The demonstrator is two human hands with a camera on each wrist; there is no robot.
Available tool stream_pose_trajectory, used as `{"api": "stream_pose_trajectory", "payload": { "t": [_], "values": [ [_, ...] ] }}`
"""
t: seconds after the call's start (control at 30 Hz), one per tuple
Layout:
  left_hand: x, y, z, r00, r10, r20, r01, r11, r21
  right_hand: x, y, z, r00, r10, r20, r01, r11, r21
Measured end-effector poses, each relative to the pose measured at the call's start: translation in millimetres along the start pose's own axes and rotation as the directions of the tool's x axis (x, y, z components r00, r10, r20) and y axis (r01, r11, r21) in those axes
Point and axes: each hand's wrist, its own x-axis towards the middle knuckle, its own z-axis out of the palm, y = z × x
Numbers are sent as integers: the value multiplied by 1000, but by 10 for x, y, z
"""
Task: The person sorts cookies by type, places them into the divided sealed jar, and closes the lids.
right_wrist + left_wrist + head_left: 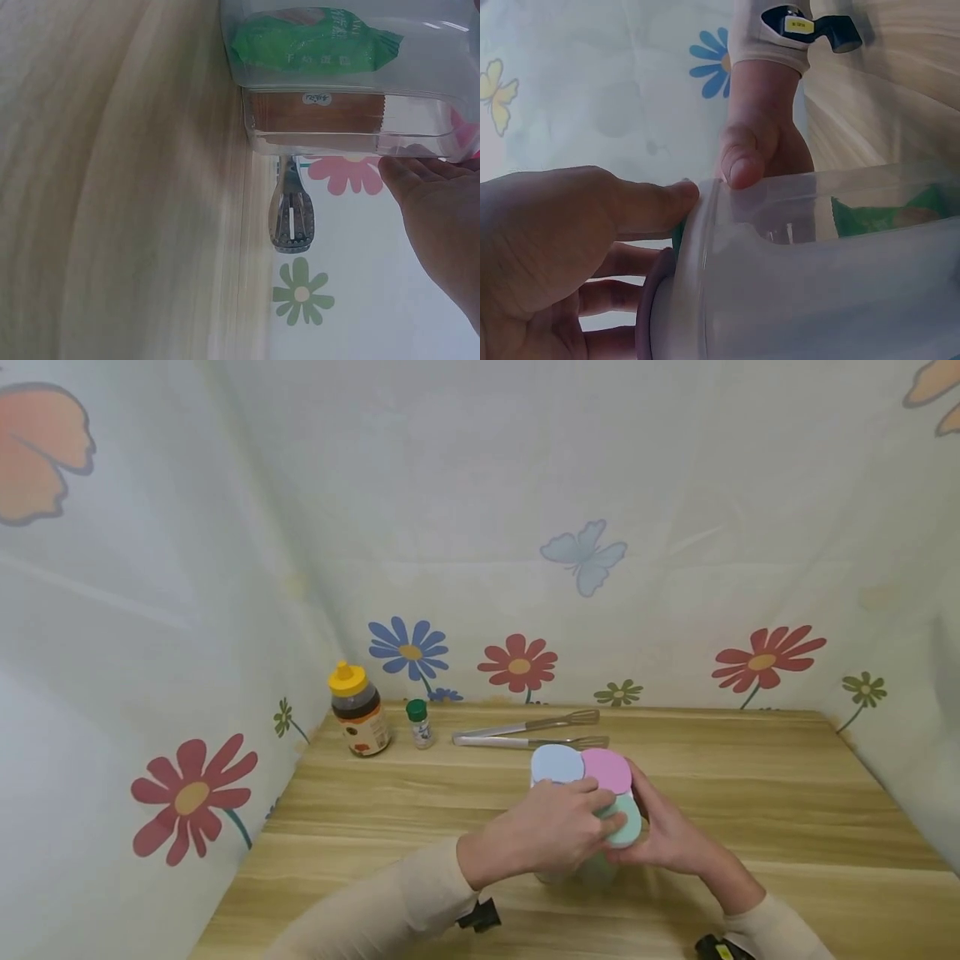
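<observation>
A clear plastic container [802, 292] with several compartments stands on the table, under rounded lids. In the head view a blue lid [557, 763], a pink lid [609, 772] and a green lid [624, 823] show; the hand covers part of the top. My left hand [558, 825] lies over the lids, its fingertips touching around the green one. My right hand [667, 831] grips the container's right side, thumb toward me and fingers on the far side. Through the wall show a green-wrapped snack [315, 41] and a brown-wrapped snack [319, 114].
Behind the container lie metal tongs [525, 725] with slotted ends. At the back left stand a yellow-capped squeeze bottle [360, 714] and a small green-capped shaker [420, 725]. Flower-printed cloth [450, 527] hangs around the wooden table [787, 810].
</observation>
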Motion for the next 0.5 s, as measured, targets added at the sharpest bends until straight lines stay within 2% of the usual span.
{"api": "stream_pose_trajectory", "payload": {
  "t": [0.13,0.23,0.33,0.5],
  "values": [
    [5,-46,-19,1000,6,13,-6,1000,-22,7,3,0,1000,-28,8,28,999,16],
    [-13,-70,2,1000,7,-14,-7,998,-56,11,7,2,998,-60,22,59,998,30],
    [-35,-93,40,999,7,-45,-12,992,-124,4,3,-10,996,-81,42,79,996,41],
    [-78,-151,82,999,2,-50,-15,962,-274,-21,-25,-63,993,-81,82,76,995,61]
  ]
}}
